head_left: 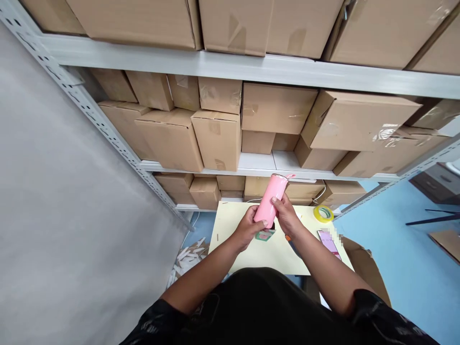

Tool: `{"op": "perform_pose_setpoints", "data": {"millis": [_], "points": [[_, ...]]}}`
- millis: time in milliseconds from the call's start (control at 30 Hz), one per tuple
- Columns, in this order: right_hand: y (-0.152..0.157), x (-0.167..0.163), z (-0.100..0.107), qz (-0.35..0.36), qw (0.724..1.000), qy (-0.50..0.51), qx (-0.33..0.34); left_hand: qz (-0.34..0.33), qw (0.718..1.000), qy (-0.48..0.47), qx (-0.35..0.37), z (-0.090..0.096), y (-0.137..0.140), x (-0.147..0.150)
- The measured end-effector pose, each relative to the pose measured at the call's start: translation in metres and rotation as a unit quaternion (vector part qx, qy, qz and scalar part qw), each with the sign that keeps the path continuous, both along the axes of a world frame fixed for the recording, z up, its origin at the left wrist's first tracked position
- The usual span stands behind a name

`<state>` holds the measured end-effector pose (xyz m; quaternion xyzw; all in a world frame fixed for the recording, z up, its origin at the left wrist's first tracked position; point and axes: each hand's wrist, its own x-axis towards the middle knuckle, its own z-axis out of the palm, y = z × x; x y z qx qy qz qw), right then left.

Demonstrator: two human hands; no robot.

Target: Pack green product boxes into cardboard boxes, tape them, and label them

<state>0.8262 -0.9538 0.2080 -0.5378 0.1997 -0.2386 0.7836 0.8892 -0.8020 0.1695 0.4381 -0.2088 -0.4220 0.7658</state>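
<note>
Both my hands hold a glossy pink bottle, tilted over the pale yellow table. It is a cylinder with a metallic rim and a small pink loop at its far end. My left hand grips the near end, thumb across the bottom. Higher up on the right side, my right hand is wrapped round it with the thumb on top. Just below the bottle is a small green and pink box, partly hidden. An orange and dark-handled tool lies partly under my right forearm.
A roll of yellow tape and a phone lie on the table's right side. Shelves of cardboard boxes stand in front. White scraps are at the lower left, an open carton at the right.
</note>
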Motion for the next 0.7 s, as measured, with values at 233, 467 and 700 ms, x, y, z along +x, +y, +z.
{"op": "perform_pose_setpoints", "data": {"millis": [233, 467, 700], "points": [[0.022, -0.02, 0.013, 0.086, 0.989, -0.054, 0.106, -0.096, 0.986, 0.121, -0.066, -0.003, 0.023, -0.025], [0.03, -0.029, 0.006, -0.003, 0.998, -0.049, 0.032, -0.021, 0.992, 0.119, -0.046, 0.008, 0.028, -0.04], [0.012, -0.045, -0.001, 0.104, 0.991, -0.048, 0.068, -0.024, 0.99, 0.133, -0.033, 0.007, 0.014, -0.057]]}}
